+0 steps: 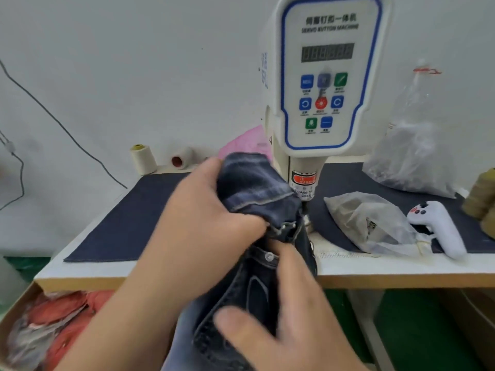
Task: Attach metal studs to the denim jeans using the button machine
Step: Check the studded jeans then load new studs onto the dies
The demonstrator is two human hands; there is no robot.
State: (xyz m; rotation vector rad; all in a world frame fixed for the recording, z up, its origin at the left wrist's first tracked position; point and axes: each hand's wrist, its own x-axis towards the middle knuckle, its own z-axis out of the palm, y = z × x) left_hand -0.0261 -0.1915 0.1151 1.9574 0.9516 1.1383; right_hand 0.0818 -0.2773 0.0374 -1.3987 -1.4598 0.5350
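- Nearest the camera, the right hand [289,311] is spread over the denim jeans [257,285], thumb low, fingers pressing the cloth flat near the waistband; it's more of a pinning hold than a full fist.
- A metal stud [269,256] already sits on the waistband just off the right fingertips, and another small stud [311,245] shows on the fabric edge to the right of it.
- The left hand [211,210] is curled shut around a bunched fold of the jeans, lifting it up and toward the machine.
- So the jeans hang off the near edge of the tabletop [401,266], with the gathered top right by the button machine [328,76] and its punch head [304,183].
- Down to the near left, a box of reddish fabric [67,317] sits under the tabletop.
- Farther right on the tabletop: a crumpled plastic bag [367,220], then a white handheld controller [439,226], and a bigger clear bag [412,156] against the wall.
- Far left at the back, a cream thread cone [143,159].
- What could bite from here, I reckon: both sets of fingers are close to the punch, so firing it before they clear could catch one. That bunched fold could also slip under the die and get studded through two layers, or the stud could land off its spot if the cloth shifts.
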